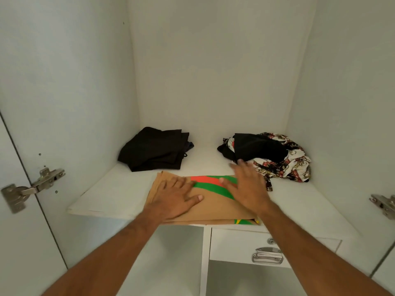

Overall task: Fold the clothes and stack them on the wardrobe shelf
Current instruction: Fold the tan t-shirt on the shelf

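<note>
Head view: left hand (175, 196) and right hand (245, 186) both flat, fingers spread, pressing a folded tan cloth (215, 207) at the shelf (111, 193) front edge. Folded black pile (154, 149) back left, crumpled patterned clothes (284, 165) back right.

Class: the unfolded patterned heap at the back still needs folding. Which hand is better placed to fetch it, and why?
Right. The right hand already lies beside the patterned heap; the left hand rests flat on the tan garment, farther off.
</note>
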